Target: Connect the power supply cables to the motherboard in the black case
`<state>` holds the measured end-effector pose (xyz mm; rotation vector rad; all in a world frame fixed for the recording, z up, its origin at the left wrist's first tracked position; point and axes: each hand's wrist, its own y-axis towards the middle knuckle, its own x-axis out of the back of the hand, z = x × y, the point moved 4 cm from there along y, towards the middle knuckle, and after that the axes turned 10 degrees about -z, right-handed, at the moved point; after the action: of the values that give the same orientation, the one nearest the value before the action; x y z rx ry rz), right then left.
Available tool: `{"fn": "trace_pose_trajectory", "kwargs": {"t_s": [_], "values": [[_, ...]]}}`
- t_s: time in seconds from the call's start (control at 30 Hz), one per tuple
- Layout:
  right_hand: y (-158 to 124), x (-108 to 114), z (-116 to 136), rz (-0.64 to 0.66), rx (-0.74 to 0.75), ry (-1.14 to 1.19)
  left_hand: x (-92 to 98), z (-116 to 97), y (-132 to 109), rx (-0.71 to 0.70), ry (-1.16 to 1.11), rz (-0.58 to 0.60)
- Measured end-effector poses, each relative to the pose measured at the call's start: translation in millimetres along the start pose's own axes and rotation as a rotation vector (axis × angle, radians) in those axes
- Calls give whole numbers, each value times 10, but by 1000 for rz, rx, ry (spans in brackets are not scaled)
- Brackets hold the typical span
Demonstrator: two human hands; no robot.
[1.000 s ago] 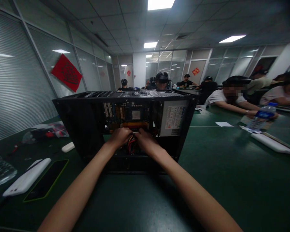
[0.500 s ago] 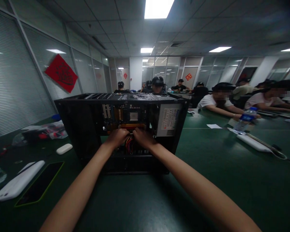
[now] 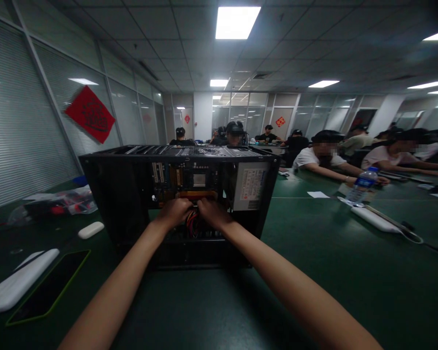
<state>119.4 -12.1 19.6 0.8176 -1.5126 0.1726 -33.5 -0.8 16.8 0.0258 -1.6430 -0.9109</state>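
Note:
A black computer case (image 3: 113, 194) with an open side stands on the green table. Inside it are a motherboard with a square silver chip (image 3: 199, 180) and a labelled power supply (image 3: 248, 187) at the right. My left hand (image 3: 175, 212) and my right hand (image 3: 213, 214) reach into the case just below the board, close together. Both have curled fingers, pressed around something too small and dark to make out. Red, yellow and black cables (image 3: 192, 223) hang between and below the hands.
A white phone-like item (image 3: 22, 282), a dark green-edged phone (image 3: 49, 287), a white case (image 3: 91, 230) and plastic bags (image 3: 71, 201) lie left. A bottle (image 3: 363, 185) and white power strip (image 3: 375, 218) are right. People sit around tables beyond.
The view has shifted slightly, so the case and table items appear a little lower and further left. Both hands keep their place and curled grip inside the case.

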Motion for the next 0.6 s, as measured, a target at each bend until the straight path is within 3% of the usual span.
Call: {"fn": "trace_pose_trajectory", "kwargs": {"t_s": [0.23, 0.6], "values": [[13, -8, -11, 20, -1, 1, 29, -45, -1, -1, 63, 61], [-12, -18, -86, -5, -102, 195, 31, -60, 35, 3, 87, 92]]}}
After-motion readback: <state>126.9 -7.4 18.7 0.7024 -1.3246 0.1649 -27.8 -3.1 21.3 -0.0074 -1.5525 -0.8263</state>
